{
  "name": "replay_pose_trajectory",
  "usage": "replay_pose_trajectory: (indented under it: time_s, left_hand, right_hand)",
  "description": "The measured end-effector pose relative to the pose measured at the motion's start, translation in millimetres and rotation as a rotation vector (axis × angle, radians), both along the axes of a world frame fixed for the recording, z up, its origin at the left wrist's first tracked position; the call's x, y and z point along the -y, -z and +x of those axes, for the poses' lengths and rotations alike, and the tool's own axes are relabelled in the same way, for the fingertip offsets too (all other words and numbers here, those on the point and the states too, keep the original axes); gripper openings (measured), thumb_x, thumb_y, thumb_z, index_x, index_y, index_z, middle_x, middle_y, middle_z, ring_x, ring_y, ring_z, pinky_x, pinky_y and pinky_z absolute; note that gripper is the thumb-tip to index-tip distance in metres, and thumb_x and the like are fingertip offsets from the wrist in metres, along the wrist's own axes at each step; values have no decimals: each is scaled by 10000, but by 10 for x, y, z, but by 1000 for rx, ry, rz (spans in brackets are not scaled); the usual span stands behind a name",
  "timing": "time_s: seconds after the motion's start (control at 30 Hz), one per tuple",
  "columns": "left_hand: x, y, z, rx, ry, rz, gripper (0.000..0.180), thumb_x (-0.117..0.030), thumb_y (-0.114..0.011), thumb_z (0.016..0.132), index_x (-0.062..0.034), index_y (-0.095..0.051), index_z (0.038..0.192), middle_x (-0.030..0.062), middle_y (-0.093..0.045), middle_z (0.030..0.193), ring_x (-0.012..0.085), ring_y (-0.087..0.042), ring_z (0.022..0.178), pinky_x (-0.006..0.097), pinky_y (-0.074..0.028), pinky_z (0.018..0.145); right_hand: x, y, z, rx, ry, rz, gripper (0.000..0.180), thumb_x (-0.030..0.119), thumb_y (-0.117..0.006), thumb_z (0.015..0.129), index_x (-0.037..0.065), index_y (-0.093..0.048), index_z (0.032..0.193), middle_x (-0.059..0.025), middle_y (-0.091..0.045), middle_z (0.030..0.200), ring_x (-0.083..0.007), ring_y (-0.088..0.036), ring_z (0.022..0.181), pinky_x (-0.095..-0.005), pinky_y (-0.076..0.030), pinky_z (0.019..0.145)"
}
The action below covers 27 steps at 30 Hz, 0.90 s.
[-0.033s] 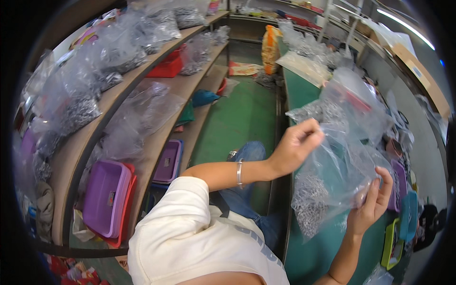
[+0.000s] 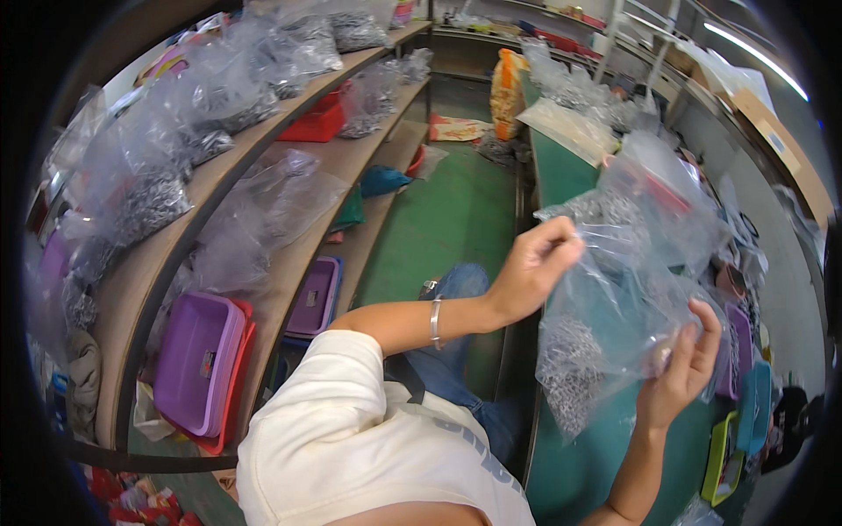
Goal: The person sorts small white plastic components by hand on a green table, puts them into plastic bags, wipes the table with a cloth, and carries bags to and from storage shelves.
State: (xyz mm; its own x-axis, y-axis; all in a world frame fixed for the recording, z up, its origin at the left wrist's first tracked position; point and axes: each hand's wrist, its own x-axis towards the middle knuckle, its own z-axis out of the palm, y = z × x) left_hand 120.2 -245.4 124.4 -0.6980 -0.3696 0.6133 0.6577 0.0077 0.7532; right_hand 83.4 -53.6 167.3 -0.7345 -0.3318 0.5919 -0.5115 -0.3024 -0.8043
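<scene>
The left hand (image 2: pixel 537 270) has its grip closed on the edge of a clear plastic bag (image 2: pixel 627 307); the right hand (image 2: pixel 674 377), with loosely curled grip, holds the other side. Small metal pieces (image 2: pixel 570 359) lie inside, over the green surface (image 2: pixel 605 460).

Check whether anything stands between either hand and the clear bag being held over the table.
Nothing visible does: the left hand pinches the bag near its top, and the right hand is against its right side. Another bag lies beyond, not between.
</scene>
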Motion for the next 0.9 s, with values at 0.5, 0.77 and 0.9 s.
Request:
replay_pose_trajectory:
  time_s: [0.5,0.77,0.9]
  left_hand:
    - [2288,961,779,849,-377,-60,167,-172,-576,783,-10,-581,824,7,-519,536,60,-469,457,205,-381,418]
    - [3528,1101,385,557,-770,137,129,-104,-477,856,7,-542,856,0,-515,573,32,-443,480,165,-336,426]
    - [3912,1015,276,530,-860,215,116,-101,-480,854,-7,-546,874,-12,-516,580,27,-439,485,163,-332,430]
  right_hand:
    - [2748,790,-674,-115,-453,508,238,13,-358,868,45,-506,1051,-15,-353,486,-60,-349,417,-214,-301,406]
    - [4085,1178,-1080,-145,-438,675,400,50,-383,860,23,-277,1245,-70,-424,483,-112,-408,423,-257,-359,437]
    - [4764,1453,-1202,-99,-458,590,345,40,-414,849,13,-371,1191,-73,-473,496,-129,-446,432,-270,-378,433]
